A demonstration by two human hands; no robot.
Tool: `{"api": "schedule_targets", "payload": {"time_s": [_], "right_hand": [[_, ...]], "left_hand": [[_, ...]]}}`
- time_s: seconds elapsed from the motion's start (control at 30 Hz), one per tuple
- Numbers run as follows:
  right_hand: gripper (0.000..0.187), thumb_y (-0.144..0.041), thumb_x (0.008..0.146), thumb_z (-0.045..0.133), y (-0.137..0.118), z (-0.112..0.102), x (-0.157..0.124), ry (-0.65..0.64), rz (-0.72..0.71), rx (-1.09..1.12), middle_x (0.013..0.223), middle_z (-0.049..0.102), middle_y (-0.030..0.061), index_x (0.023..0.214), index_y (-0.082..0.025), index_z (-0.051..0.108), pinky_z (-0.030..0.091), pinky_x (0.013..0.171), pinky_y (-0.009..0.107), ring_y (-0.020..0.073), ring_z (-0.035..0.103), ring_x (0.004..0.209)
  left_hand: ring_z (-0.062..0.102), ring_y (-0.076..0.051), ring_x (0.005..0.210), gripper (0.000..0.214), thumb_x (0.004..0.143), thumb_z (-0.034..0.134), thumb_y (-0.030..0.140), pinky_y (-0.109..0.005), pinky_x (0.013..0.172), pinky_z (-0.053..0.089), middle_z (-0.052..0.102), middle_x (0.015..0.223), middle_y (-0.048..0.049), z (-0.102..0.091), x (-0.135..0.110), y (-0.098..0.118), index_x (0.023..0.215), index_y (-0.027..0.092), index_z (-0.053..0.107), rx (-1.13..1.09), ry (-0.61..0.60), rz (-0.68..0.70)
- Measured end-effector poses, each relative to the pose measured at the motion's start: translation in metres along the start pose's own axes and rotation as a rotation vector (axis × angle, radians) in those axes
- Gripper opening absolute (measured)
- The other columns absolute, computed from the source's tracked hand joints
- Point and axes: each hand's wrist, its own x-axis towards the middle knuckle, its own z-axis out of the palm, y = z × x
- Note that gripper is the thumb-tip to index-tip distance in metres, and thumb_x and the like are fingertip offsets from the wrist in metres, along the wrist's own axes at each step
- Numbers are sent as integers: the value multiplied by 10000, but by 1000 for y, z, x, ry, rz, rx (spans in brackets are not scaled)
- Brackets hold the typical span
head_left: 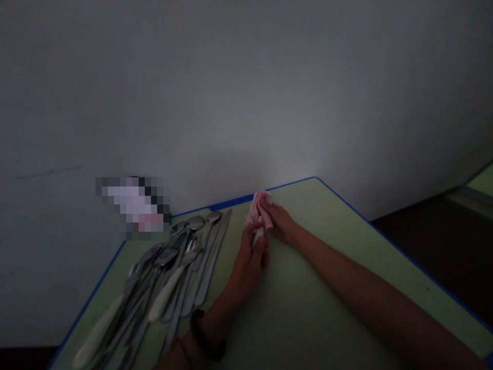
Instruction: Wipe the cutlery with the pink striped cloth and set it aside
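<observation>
**Desk:** What does each grip hold?

**Photographer:** The left hand [250, 257] is clenched round a pale handle [258, 237]. Just beyond it, the right hand [283, 222] grasps a pink cloth [258, 204], bunched over that handle's far end.

**Desk:** And around them?

**Photographer:** Loose cutlery [181, 267] lies heaped on the green worktop [327, 288], left of the left grip. The light is dim, and a blurred patch [133, 205] behind the heap is unreadable.
</observation>
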Motion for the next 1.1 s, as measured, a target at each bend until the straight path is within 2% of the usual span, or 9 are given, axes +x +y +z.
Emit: {"api": "schedule_targets", "payload": {"time_s": [0.13, 0.27, 0.37, 0.47, 0.57, 0.7, 0.93, 1.1], "right_hand": [[220, -377, 749, 582, -6, 3, -1, -43, 0, 192, 698, 640, 9, 826, -172, 598, 455, 688, 286, 157, 581, 683], [223, -346, 781, 448, -10, -1, 0, -59, 17, 279, 718, 643, 17, 817, -183, 596, 461, 657, 297, 171, 575, 677], [193, -292, 776, 453, -8, -3, 0, -49, 62, 233, 707, 642, 17, 804, -171, 600, 461, 686, 295, 166, 576, 681], [144, -264, 752, 560, -7, -1, -2, -66, 55, 134, 702, 645, 16, 823, -149, 613, 452, 745, 291, 157, 584, 708], [208, -278, 697, 681, -6, 1, -5, -113, 27, 41, 703, 643, 6, 839, -144, 611, 445, 769, 304, 144, 582, 693], [298, -314, 645, 742, -4, 0, -6, -137, 36, 8, 680, 625, -13, 850, -152, 599, 448, 741, 312, 130, 569, 656], [378, -462, 636, 723, -3, 3, -7, -17, 3, -83, 636, 578, -34, 816, -173, 560, 411, 589, 256, 105, 520, 574], [431, -595, 689, 603, -2, 1, -5, -13, -2, -97, 586, 552, -24, 745, -173, 534, 396, 546, 264, 113, 502, 530]], "left_hand": [[442, -63, 542, 347, 917, 396, 402, -165, 474, 362, 461, 775, 40, 2, 0, 2, 1237, 273, 369, -62, 78, -37], [439, -58, 529, 347, 912, 402, 398, -162, 451, 345, 446, 788, 44, 3, 0, 4, 1231, 272, 356, -85, 110, -52], [442, -58, 531, 333, 919, 387, 394, -170, 456, 348, 452, 795, 41, 3, 0, 5, 1223, 262, 358, -50, 73, -48], [428, -64, 523, 331, 932, 360, 400, -180, 468, 349, 452, 750, 47, 1, -1, 3, 1227, 250, 351, -12, 14, -31], [401, -75, 504, 336, 941, 340, 403, -187, 473, 336, 427, 662, 66, 0, -1, -1, 1235, 241, 335, 29, -26, -9], [382, -87, 504, 326, 947, 330, 384, -195, 484, 330, 403, 603, 78, 0, -2, -3, 1235, 231, 344, 96, -69, 0], [394, -84, 543, 322, 945, 346, 369, -200, 504, 346, 417, 681, 60, 1, -3, 0, 1240, 241, 363, 112, -136, 11], [411, -73, 539, 326, 948, 335, 366, -206, 504, 361, 463, 774, 38, 1, -2, 0, 1254, 256, 353, 120, -139, 26]]}}
